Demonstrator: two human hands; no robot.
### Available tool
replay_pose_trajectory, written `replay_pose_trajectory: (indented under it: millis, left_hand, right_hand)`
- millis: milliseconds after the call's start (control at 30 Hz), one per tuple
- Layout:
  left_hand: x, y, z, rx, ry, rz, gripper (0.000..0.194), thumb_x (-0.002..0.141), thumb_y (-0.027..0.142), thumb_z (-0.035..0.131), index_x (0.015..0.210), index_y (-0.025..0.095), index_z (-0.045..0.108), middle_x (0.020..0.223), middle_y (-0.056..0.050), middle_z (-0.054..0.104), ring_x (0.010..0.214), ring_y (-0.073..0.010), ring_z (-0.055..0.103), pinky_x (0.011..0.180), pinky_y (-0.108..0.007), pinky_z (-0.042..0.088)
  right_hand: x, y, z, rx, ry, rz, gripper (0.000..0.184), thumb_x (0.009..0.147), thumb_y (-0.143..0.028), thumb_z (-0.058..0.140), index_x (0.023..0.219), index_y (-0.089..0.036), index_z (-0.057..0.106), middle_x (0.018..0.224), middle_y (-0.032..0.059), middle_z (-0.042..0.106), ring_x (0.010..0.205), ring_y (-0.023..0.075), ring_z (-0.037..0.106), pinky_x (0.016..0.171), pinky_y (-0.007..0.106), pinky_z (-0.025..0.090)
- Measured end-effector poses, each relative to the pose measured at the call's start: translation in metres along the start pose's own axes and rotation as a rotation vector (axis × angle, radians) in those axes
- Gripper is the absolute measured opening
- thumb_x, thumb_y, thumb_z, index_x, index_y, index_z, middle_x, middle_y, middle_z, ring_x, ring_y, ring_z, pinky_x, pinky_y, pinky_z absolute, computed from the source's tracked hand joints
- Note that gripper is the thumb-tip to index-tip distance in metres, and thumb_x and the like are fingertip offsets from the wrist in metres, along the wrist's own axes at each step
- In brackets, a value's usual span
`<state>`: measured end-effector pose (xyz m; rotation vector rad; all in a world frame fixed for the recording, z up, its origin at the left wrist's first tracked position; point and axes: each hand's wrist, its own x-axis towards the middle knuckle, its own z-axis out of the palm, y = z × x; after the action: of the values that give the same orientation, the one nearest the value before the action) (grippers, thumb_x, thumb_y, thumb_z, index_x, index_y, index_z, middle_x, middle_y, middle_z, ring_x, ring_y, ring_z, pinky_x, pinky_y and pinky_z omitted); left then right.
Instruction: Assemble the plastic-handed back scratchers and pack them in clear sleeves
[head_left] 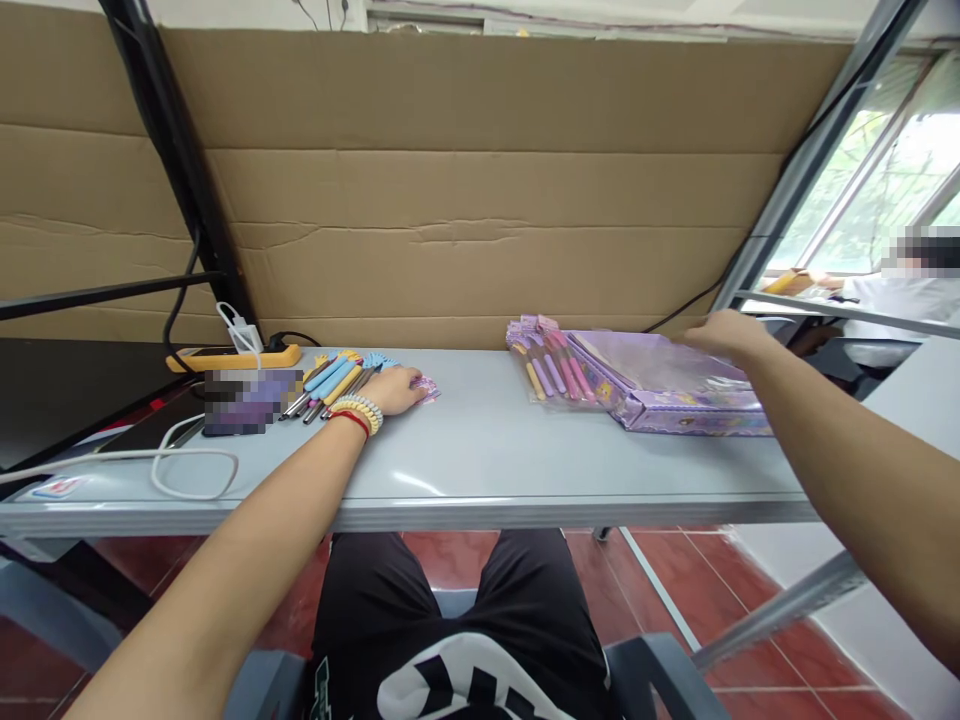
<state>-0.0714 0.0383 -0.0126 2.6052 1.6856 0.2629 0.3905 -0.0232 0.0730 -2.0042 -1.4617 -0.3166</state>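
The left hand (394, 390) lies palm down over a small pink-and-purple patterned plastic piece (429, 388), which shows past its fingertips on the tabletop; whether the fingers are closed on it, I cannot tell. The right hand (726, 335) is bent over the far side of a flat, purple patterned box (690, 415) with a clear film top; its fingertips are hidden, so its grip cannot be told either. Just left of the box, touching it, lie clear plastic packets of purple, pink and yellow pens (551, 370). Loose blue, yellow and dark slim pens (330, 380) lie in a bunch just beside the left wrist. Farther left stands a yellow-orange power strip (285, 356) holding a white plug (244, 335). Everything rests on a pale grey table (480, 440), backed by brown cardboard sheeting (480, 190).
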Motion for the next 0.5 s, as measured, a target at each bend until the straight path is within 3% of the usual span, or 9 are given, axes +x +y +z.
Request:
replay_pose_trajectory:
  millis: [33,67,167,233,300,400,500]
  left_hand:
    - [0.0,0.0,0.0,0.005,0.002,-0.006,0.054,0.088,0.042,0.042,0.132,0.014,0.057,0.132,-0.016,0.06,0.119,-0.0308,0.056,0.1,-0.038,0.041]
    - [0.0,0.0,0.001,0.009,0.003,-0.012,0.053,0.088,0.042,0.041,0.131,0.015,0.058,0.131,-0.016,0.06,0.118,-0.0312,0.057,0.099,-0.039,0.041]
    - [-0.001,0.001,0.001,0.016,0.032,-0.025,0.051,0.09,0.041,0.038,0.128,0.016,0.061,0.127,-0.017,0.062,0.116,-0.0315,0.058,0.099,-0.042,0.042]
    - [-0.002,0.0,0.001,0.004,0.085,-0.014,0.049,0.091,0.038,0.036,0.124,0.016,0.064,0.124,-0.017,0.063,0.115,-0.0297,0.058,0.1,-0.04,0.041]
    - [-0.003,-0.001,0.0,-0.026,0.161,0.009,0.046,0.091,0.034,0.035,0.118,0.016,0.068,0.121,-0.015,0.063,0.114,-0.0273,0.059,0.102,-0.038,0.041]
    - [-0.003,-0.002,-0.001,-0.082,0.263,0.037,0.043,0.09,0.032,0.037,0.108,0.017,0.072,0.116,-0.013,0.065,0.109,-0.0258,0.06,0.101,-0.037,0.042]
    - [-0.003,-0.003,-0.002,-0.114,0.306,0.059,0.039,0.088,0.031,0.041,0.104,0.017,0.074,0.111,-0.011,0.067,0.105,-0.025,0.062,0.099,-0.035,0.045]
  right_hand:
    - [-0.002,-0.011,-0.004,-0.084,0.02,0.084,0.018,0.074,-0.022,0.066,0.059,-0.019,0.056,0.063,0.0085,0.055,0.087,0.0342,0.064,0.082,0.053,0.046]
    - [-0.005,-0.026,-0.007,-0.092,0.058,0.071,0.012,0.077,-0.024,0.062,0.066,-0.017,0.061,0.073,0.0118,0.061,0.095,0.0343,0.063,0.087,0.051,0.045]
    - [-0.025,-0.083,-0.005,-0.014,0.108,-0.067,0.02,0.081,-0.027,0.056,0.089,-0.014,0.069,0.097,0.0144,0.069,0.1,0.0265,0.063,0.091,0.037,0.045]
    - [-0.038,-0.118,0.009,-0.028,-0.008,-0.174,0.023,0.081,-0.026,0.054,0.09,-0.012,0.07,0.097,0.0133,0.071,0.095,0.0235,0.064,0.086,0.033,0.046]
    - [-0.047,-0.141,0.031,-0.114,-0.15,-0.135,0.024,0.079,-0.028,0.056,0.088,-0.011,0.07,0.091,0.0168,0.071,0.09,0.0265,0.066,0.076,0.033,0.048]
    - [-0.053,-0.151,0.066,-0.172,-0.193,-0.018,0.033,0.079,-0.027,0.056,0.101,-0.008,0.07,0.102,0.0234,0.069,0.097,0.0317,0.066,0.074,0.034,0.049]
    - [-0.056,-0.143,0.089,-0.185,-0.164,0.075,0.039,0.081,-0.026,0.054,0.113,-0.007,0.067,0.116,0.0251,0.065,0.112,0.034,0.061,0.083,0.037,0.05]
